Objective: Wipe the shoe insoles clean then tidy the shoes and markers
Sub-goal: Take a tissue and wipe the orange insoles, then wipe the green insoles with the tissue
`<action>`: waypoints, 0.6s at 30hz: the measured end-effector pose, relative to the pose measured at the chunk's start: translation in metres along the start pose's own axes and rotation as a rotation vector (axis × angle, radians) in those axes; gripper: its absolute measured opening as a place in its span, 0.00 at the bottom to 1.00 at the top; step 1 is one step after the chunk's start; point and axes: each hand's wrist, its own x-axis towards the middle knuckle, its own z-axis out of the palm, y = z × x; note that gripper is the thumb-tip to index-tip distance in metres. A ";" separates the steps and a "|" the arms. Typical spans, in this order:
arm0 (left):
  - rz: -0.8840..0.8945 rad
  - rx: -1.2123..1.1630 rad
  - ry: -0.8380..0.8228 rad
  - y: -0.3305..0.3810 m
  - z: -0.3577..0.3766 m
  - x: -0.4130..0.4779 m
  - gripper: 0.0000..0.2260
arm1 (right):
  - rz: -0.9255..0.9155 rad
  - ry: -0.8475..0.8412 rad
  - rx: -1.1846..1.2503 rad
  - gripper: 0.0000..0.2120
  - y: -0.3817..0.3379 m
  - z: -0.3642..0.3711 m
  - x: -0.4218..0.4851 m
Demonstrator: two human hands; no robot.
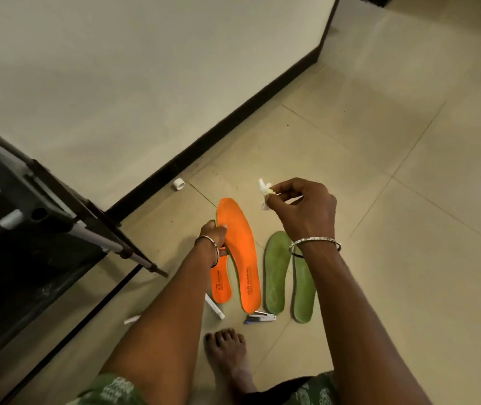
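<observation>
Two orange insoles and two green insoles lie side by side on the tiled floor. My left hand [214, 233] grips the left edge of the larger orange insole [240, 252]; the second orange insole [221, 283] lies partly under my forearm. My right hand [300, 209] pinches a small crumpled white tissue [264, 190] above the insoles. The green insoles [275, 273] [303, 290] lie to the right, partly hidden by my right wrist. White markers [215, 306] [131, 320] lie on the floor near my left arm.
A dark rack [46, 206] stands at the left against the wall. A white cap [178, 184] lies by the black skirting board. A small stapler [260, 318] lies below the orange insole. My bare foot [227, 352] is near the bottom.
</observation>
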 end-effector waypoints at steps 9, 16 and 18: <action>0.007 0.281 0.051 -0.072 0.026 0.095 0.22 | 0.011 -0.078 -0.199 0.03 0.033 -0.007 -0.002; 0.146 0.446 0.094 -0.093 0.033 0.135 0.18 | 0.040 -0.090 -0.307 0.02 0.052 -0.015 0.007; 0.262 0.604 0.157 -0.094 0.035 0.133 0.17 | 0.057 -0.072 -0.321 0.02 0.056 -0.016 0.010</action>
